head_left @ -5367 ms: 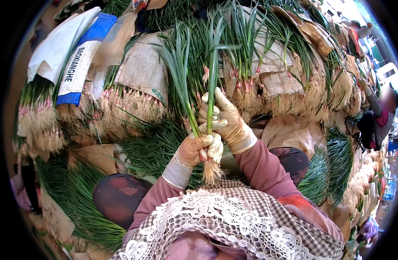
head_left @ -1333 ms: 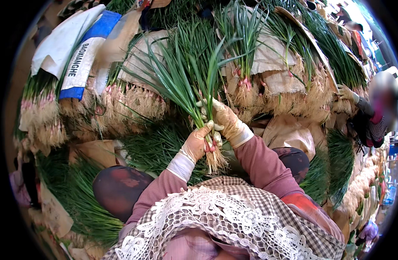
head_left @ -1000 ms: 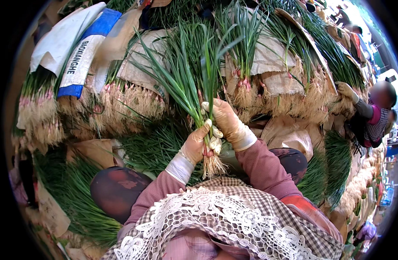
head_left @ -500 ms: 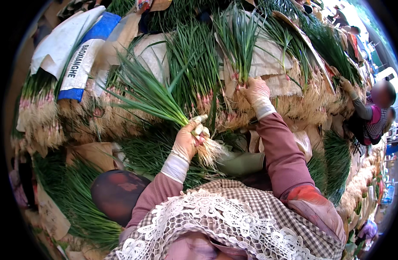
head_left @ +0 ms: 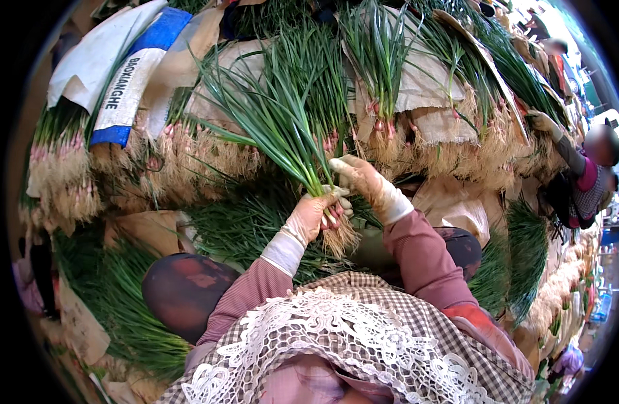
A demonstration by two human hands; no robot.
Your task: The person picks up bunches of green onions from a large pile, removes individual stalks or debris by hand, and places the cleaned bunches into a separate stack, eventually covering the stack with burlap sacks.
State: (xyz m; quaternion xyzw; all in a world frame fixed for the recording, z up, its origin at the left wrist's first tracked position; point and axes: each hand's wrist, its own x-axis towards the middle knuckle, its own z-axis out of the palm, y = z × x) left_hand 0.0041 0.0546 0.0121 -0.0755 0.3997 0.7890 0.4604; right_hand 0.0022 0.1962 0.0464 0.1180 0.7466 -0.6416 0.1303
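Note:
My left hand (head_left: 312, 214), in a pale glove, is wrapped round the lower stems of a bunch of spring onions (head_left: 289, 145). Their long green leaves fan up and to the left; pinkish bulbs and pale roots hang below my fist. Beside the bunch, just right of its stems, is my gloved right hand (head_left: 365, 176). Its fingers are bent and held together against the leaf bases, and what lies between them is hidden. Beyond both hands, more spring onions (head_left: 383, 74) lie in a row over a sack, bulbs and roots towards me.
Brown sacking (head_left: 424, 101) and a white-and-blue sack (head_left: 138, 81) cover parts of the far heap. Cut greens (head_left: 121, 289) lie at left, with more (head_left: 525, 249) at right. My dark-covered knee (head_left: 188, 293) is beside my left forearm. Another person (head_left: 585, 175) works at the far right.
My right hand has come back from the far row to beside the bunch. The bunch in my left hand has shifted right and stands more upright.

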